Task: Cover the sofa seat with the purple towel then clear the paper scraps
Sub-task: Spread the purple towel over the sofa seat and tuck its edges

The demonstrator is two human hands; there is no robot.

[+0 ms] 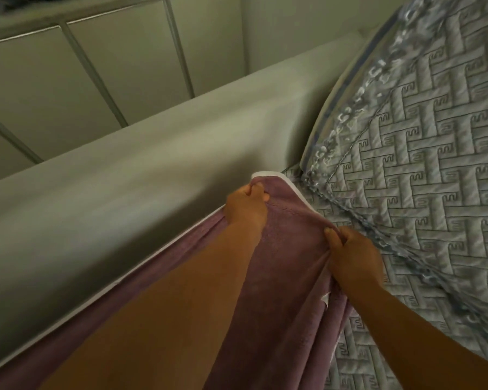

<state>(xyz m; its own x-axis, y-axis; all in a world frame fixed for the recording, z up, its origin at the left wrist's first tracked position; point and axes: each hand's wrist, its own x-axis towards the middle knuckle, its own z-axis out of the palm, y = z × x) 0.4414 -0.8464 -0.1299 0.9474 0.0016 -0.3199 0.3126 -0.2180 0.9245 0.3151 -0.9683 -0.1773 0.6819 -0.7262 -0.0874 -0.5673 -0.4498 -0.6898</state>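
The purple towel (288,266), edged in white, lies stretched along the sofa seat against the pale armrest or back (110,198). My left hand (247,209) grips the towel's far corner near the white hem, fingers curled over the cloth. My right hand (350,250) pinches a fold of the towel on its right side, next to the grey quilted sofa cover (423,192). The towel bunches into folds between and below my hands. No paper scraps show in view.
The quilted grey cover with a lace-like trim (358,119) spreads over the right half of the view. Behind the sofa, a pale panelled wall with grey strips (90,68) fills the top left.
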